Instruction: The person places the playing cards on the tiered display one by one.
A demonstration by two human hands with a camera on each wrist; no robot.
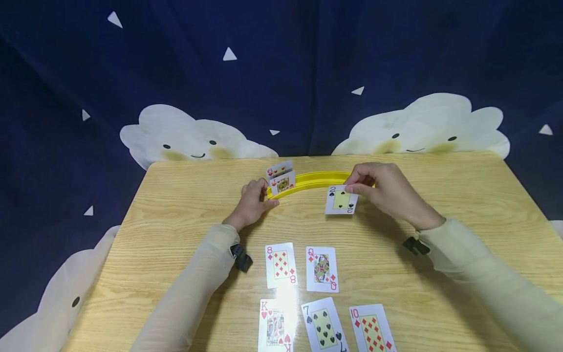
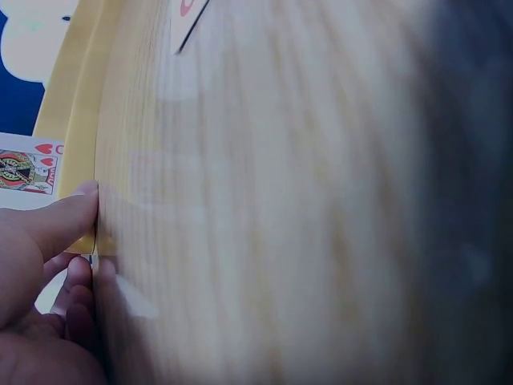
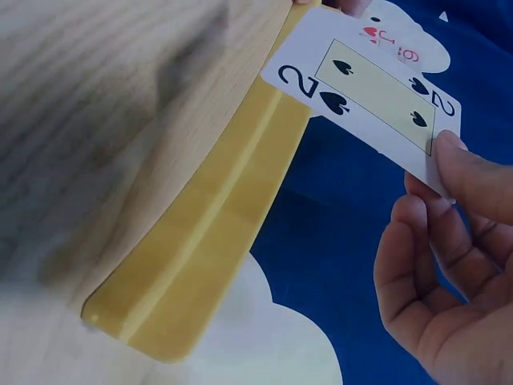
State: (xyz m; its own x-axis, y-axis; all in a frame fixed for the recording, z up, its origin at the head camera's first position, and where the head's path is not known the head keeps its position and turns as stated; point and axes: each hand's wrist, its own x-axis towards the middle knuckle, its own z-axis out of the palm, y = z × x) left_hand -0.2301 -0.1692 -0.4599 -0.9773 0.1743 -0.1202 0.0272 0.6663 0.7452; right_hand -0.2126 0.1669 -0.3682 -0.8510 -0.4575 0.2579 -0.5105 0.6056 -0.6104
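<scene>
A curved yellow card holder (image 1: 323,179) lies near the far edge of the table. My left hand (image 1: 251,203) grips its left end, with the thumb (image 2: 68,220) along the front side. Upright in the holder by that hand stand a six of hearts (image 1: 279,167) and, in front of it, a jack of hearts (image 1: 283,185). Between thumb and fingers, my right hand (image 1: 389,190) pinches a two of spades (image 1: 340,201) by a corner. That card is tilted, face toward me, just in front of the holder's right part. In the right wrist view the holder's free end (image 3: 200,233) shows its long groove.
Face up on the wooden table (image 1: 176,195) lie an eight of diamonds (image 1: 280,265) and a queen of diamonds (image 1: 322,269). Nearer me are a king of hearts (image 1: 274,325), a seven of spades (image 1: 324,325) and a ten of diamonds (image 1: 373,328). A dark blue curtain (image 1: 281,63) hangs behind.
</scene>
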